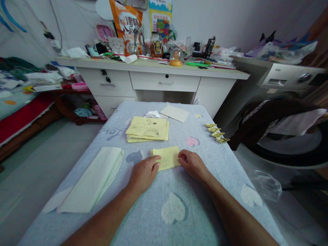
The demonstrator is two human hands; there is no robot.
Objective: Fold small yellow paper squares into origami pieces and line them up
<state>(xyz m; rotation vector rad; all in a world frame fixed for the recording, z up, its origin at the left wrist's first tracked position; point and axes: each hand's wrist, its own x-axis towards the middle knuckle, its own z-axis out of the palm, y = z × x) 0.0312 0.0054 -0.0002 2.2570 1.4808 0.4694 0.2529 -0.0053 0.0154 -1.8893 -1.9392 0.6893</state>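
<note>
A small yellow sheet of paper [167,158] with faint drawn marks lies on the cloth-covered table, and both hands are on it. My left hand [145,172] grips its left edge, thumb on top and the fingers curled at the side. At the right edge, my right hand [191,163] pinches the paper between thumb and fingers. Just beyond is a stack of yellow papers [147,129] with pencil drawings. Several small folded yellow paper pieces [215,133] stand in a row near the table's right edge.
On the left of the table lies a folded pale green sheet [94,177]. A grey card [175,113] and a crumpled white tissue [152,114] sit at the far end. Beyond stands a cluttered white desk [164,80], with a washing machine [282,78] to its right.
</note>
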